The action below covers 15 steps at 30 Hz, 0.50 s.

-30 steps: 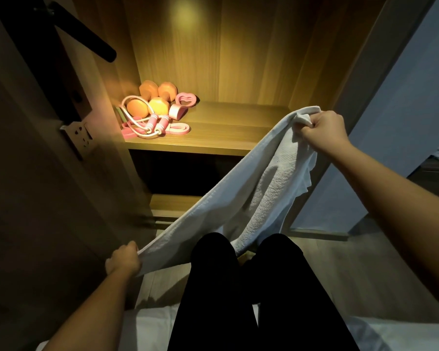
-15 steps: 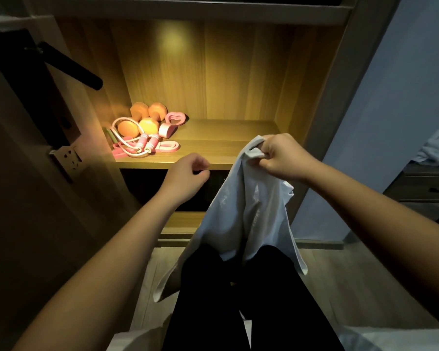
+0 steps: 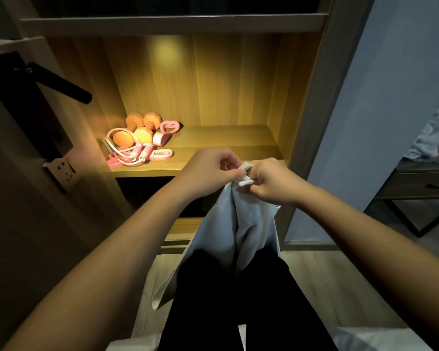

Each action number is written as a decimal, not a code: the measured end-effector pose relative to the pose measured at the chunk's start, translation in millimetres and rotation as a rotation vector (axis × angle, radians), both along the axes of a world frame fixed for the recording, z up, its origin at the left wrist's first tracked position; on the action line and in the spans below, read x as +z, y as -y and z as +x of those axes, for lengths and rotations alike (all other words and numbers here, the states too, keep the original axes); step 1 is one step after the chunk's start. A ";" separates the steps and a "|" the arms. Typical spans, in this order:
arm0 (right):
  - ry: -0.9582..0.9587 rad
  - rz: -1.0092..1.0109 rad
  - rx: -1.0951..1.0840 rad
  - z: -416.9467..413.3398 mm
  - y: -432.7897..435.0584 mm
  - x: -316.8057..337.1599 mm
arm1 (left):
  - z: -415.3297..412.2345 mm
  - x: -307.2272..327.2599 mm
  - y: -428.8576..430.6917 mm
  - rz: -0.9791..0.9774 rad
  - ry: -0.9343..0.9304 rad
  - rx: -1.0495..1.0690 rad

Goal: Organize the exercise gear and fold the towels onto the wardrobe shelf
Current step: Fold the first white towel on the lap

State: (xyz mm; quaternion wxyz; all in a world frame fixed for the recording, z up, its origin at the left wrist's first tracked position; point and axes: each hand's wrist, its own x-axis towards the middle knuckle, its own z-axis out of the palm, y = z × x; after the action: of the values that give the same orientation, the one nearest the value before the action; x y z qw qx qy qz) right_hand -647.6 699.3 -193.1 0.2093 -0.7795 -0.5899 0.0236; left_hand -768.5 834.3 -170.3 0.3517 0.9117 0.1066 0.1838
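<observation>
A white towel [image 3: 241, 224] hangs doubled over my black-trousered legs in front of the wardrobe. My left hand [image 3: 208, 171] and my right hand [image 3: 276, 183] meet at its top, each pinching a corner of the towel, the two corners held together. On the lit wooden shelf [image 3: 226, 145], at its left end, lie orange dumbbells [image 3: 140, 127], a pink and white jump rope [image 3: 134, 153] and a pink hand grip [image 3: 169, 127].
The wardrobe door with a black lever handle [image 3: 61, 83] stands open at the left. A dark table [image 3: 421, 183] carrying crumpled cloth [image 3: 431, 138] sits at the right, beyond a pale wall. White bedding lies under my legs.
My left hand rose from beside my knee to the right hand, bringing the towel's low corner up, so the stretched towel now hangs folded in half. The right hand came lower and toward the centre.
</observation>
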 end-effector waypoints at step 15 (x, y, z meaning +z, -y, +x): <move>-0.307 0.240 -0.489 86.4 36.8 -7.1 | -19.4 -7.6 -127.1 -0.046 -0.103 0.439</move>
State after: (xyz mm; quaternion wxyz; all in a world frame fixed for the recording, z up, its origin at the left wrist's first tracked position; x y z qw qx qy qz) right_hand -561.2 662.4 -200.2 0.3860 -0.8553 -0.3451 0.0201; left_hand -787.9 961.3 -177.9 0.3180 0.8665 0.3246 0.2065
